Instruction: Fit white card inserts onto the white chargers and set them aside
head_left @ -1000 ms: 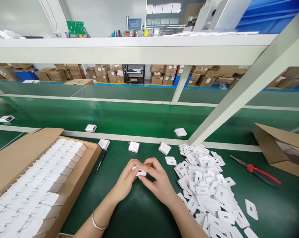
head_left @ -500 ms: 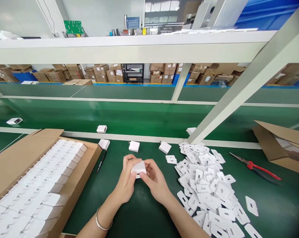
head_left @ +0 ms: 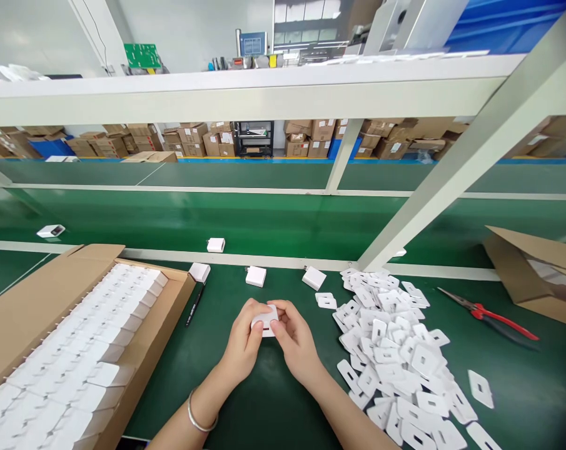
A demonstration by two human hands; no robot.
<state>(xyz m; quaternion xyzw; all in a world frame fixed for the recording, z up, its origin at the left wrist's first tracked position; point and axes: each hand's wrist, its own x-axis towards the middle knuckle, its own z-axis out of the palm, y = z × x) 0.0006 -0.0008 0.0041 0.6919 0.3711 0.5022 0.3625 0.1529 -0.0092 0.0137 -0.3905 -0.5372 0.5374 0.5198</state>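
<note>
white charger [head_left: 260, 319] is up in both hands, over the near middle of the bench [head_left: 268, 400], dark slot facing the near side.

left hand [head_left: 242, 340]: pinching. thumb on the left part of the near face, index bent over the far top edge, other fingers curled behind. no visible gap between fingers and part.

right hand [head_left: 298, 340]: pinching too. thumb pressed on the right part of the near face, just beside the slot; fingers bent round the right and far side. index tip close to the left index. can't tell how the hidden fingertips sit behind the part.

bangle [head_left: 200, 412] on the left wrist.

just beyond the hands: middle unit [head_left: 256, 276] and right unit [head_left: 314, 278], white, lying apart. left unit [head_left: 199, 272] sits by the carton corner, pen [head_left: 195, 306] just near of it.

left: open carton [head_left: 166, 337], packed with rows of white units.

right: pile of plates [head_left: 399, 356], white, slotted, overlapping. one loose plate [head_left: 326, 301] just left of its far end, another plate [head_left: 480, 389] off to the right. pliers [head_left: 478, 311] right of the pile, red and black handles. open box [head_left: 517, 275] far right.

farther: two units on the green strip [head_left: 283, 219], left and mid; shelf [head_left: 264, 100] above.
</note>
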